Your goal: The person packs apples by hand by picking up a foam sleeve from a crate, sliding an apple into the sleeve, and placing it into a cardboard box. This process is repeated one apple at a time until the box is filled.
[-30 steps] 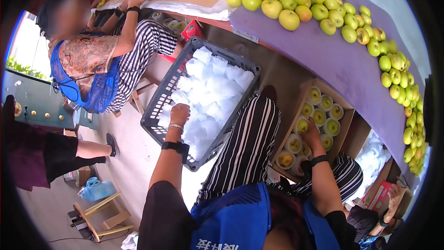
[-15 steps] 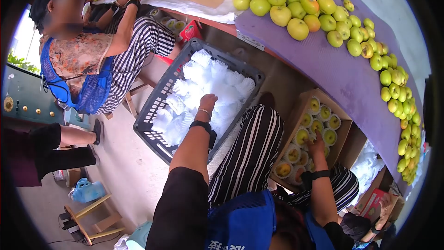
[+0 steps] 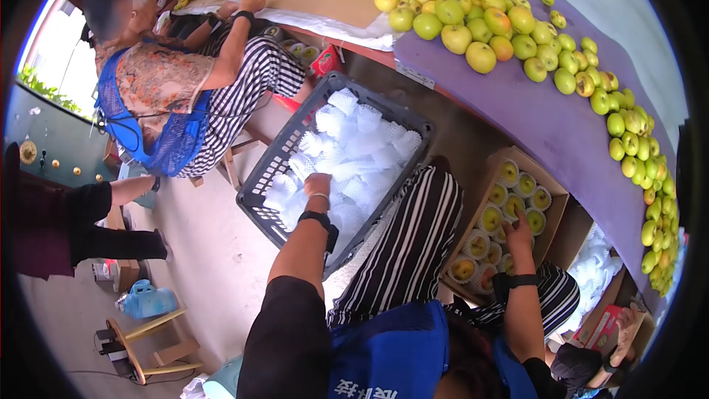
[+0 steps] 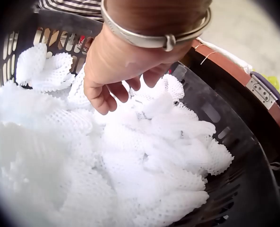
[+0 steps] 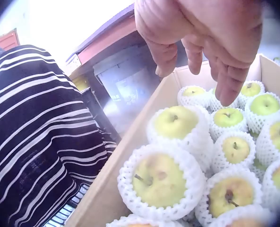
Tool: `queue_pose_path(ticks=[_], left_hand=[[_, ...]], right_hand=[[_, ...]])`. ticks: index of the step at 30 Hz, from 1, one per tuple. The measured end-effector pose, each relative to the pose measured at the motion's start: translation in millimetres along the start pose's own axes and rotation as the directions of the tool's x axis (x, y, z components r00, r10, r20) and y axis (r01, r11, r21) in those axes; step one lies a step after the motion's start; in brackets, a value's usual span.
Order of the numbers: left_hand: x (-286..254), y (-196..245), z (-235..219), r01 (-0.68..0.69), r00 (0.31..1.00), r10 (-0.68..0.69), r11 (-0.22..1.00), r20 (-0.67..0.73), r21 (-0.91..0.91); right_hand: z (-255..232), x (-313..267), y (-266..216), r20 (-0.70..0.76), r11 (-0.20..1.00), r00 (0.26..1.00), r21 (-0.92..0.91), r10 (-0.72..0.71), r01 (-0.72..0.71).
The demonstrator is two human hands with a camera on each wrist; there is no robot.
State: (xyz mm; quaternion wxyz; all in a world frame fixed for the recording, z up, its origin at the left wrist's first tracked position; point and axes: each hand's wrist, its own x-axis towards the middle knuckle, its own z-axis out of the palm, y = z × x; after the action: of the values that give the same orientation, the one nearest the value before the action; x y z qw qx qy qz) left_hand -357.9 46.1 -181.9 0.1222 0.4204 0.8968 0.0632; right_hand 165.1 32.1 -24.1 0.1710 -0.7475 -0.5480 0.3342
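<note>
A dark plastic crate (image 3: 264,209) brims with white foam fruit nets (image 3: 362,155). Over them is my left hand (image 3: 317,183), its fingers pointing down and loosely bent. In the left wrist view those fingertips (image 4: 102,106) come right down to the foam nets (image 4: 144,151), with no net seen held. My right hand (image 3: 519,233) hovers above a cardboard box (image 3: 550,233) of green-yellow apples in nets. The right wrist view shows its fingers loosely spread, nothing held, over a netted apple (image 5: 228,117). Nearer that camera, another netted apple (image 5: 159,179) stands higher by the box wall.
Loose apples (image 3: 480,57) line the purple-covered table (image 3: 473,103) ahead. Another person (image 3: 159,81) sits at the left, holding a netted fruit. A wooden stool (image 3: 159,355) and a blue jug (image 3: 148,299) are on the floor. More foam nets (image 3: 591,258) lie at the right.
My left hand first moved right over the foam nets, then drew back a little towards me. The right hand rose off the apple it was touching in the box. The head view shifted slightly.
</note>
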Motion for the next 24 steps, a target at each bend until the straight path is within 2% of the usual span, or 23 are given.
queue_pose_path(ticks=[1,2,3,4,5,7,9,11,12,13,14,15,17,20,22,24], left_hand=[[-17,17,-25,-0.108,0.989,0.134,0.939,-0.058,0.328],[-34,37,-58,-0.03,0.999,0.021,0.965,-0.036,-0.259],[-36,50,-51,0.021,0.986,-0.095,0.889,-0.14,-0.458],[-30,60,-43,-0.078,0.977,-0.029,0.873,-0.212,-0.481],[-38,80,-55,-0.156,0.966,0.034,0.866,-0.255,-0.474],[-31,103,-47,-0.375,0.906,0.201,0.792,-0.373,-0.482],[-32,130,-57,-0.428,0.9,0.376,0.857,-0.221,-0.286],[-40,155,-71,-0.341,0.936,0.351,0.924,0.031,-0.171],[-41,161,-70,-0.303,0.939,0.319,0.944,0.127,-0.132],[-39,162,-65,-0.297,0.941,0.314,0.946,0.129,-0.132],[-36,161,-60,-0.282,0.904,0.307,0.951,0.297,-0.126],[-36,159,-61,-0.268,0.841,0.291,0.956,0.455,-0.117],[-40,156,-62,-0.269,0.872,0.288,0.957,0.397,-0.105],[-44,152,-69,-0.238,0.905,0.271,0.962,0.327,-0.136],[-52,154,-81,-0.33,0.919,0.331,0.943,0.216,-0.041],[-45,154,-72,-0.383,0.9,0.384,0.922,0.207,-0.045]], right_hand=[[-1,-3,-1,-0.004,1.0,1.0,0.017,0.019,-0.019],[0,-4,-1,-0.003,0.999,0.999,0.032,0.037,-0.037],[2,-3,1,0.02,0.999,1.0,0.028,0.016,-0.017],[4,-1,6,0.01,0.998,1.0,0.054,0.018,-0.019],[6,1,10,-0.002,0.996,1.0,0.08,0.025,-0.025],[10,6,17,0.005,0.996,1.0,0.086,0.015,-0.016],[11,8,15,-0.001,0.996,1.0,0.087,0.019,-0.019],[9,6,11,0.007,0.998,1.0,0.059,0.016,-0.016],[11,11,23,0.011,0.998,1.0,0.053,0.015,-0.016],[14,18,43,-0.026,0.999,0.999,0.022,-0.045,0.046],[18,24,54,-0.061,0.994,0.992,-0.007,-0.109,0.108],[18,22,49,-0.055,0.994,0.992,-0.006,-0.113,0.113],[16,16,39,-0.06,0.999,0.997,-0.004,-0.049,0.049],[20,23,56,-0.04,0.991,0.993,-0.074,-0.112,0.109],[17,16,38,-0.019,0.994,0.995,-0.066,-0.093,0.092],[17,19,40,-0.001,0.996,0.998,-0.06,-0.07,0.07]])
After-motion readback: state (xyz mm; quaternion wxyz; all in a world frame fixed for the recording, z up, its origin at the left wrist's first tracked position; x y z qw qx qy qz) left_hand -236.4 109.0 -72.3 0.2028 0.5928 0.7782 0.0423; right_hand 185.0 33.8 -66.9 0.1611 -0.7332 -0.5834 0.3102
